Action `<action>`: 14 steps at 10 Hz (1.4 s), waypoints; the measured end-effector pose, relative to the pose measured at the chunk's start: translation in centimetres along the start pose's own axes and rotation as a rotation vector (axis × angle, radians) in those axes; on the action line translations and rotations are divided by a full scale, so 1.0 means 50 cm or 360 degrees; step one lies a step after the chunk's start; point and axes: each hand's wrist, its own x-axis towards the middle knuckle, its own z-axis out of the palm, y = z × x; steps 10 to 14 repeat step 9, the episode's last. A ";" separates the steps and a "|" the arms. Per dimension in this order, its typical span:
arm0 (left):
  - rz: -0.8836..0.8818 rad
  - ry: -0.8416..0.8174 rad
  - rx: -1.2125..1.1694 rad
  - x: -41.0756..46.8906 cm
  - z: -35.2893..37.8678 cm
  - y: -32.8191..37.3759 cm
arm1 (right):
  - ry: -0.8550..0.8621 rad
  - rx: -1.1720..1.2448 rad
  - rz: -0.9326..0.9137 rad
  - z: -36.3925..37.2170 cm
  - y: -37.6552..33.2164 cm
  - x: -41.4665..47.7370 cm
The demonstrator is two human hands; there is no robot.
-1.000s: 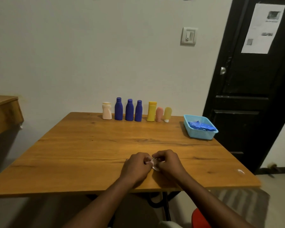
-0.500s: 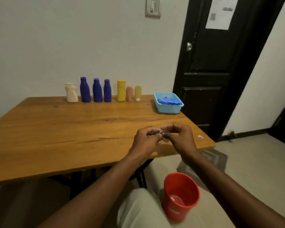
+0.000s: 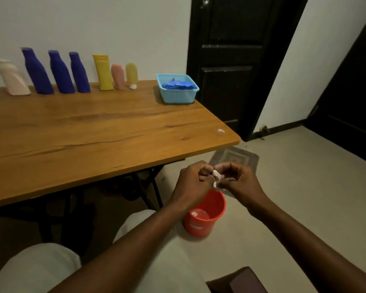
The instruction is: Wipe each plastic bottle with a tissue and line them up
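Several plastic bottles stand in a row along the table's far edge by the wall: a cream bottle (image 3: 12,78), three dark blue bottles (image 3: 59,71), a yellow bottle (image 3: 103,71), a pink tube (image 3: 117,76) and a small yellow tube (image 3: 131,75). Off the table's right side, my left hand (image 3: 191,182) and my right hand (image 3: 238,179) pinch a small crumpled white tissue (image 3: 216,178) between their fingertips. The hands hover just above a red bucket (image 3: 205,214) on the floor.
A light blue basket (image 3: 178,93) with a blue packet inside sits near the wooden table's (image 3: 93,134) right far corner. A white scrap (image 3: 220,130) lies near the table's right edge. A black door (image 3: 241,60) and a grey mat (image 3: 235,158) are beyond.
My view has swung right and down. Both hands, still pinching the tissue, have moved off the tabletop to the right and now hang over the red bucket.
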 end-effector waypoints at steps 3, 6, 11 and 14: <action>-0.0718 -0.0298 0.0040 0.084 0.075 -0.162 | 0.0031 -0.0016 0.0421 0.058 0.241 0.053; -0.1051 -0.0543 0.0144 0.183 0.135 -0.268 | 0.0100 -0.0340 0.0689 0.102 0.428 0.163; -0.1027 -0.0517 0.0264 0.207 0.157 -0.340 | 0.0070 -0.0577 0.0764 0.123 0.526 0.217; -0.1027 -0.0517 0.0264 0.207 0.157 -0.340 | 0.0070 -0.0577 0.0764 0.123 0.526 0.217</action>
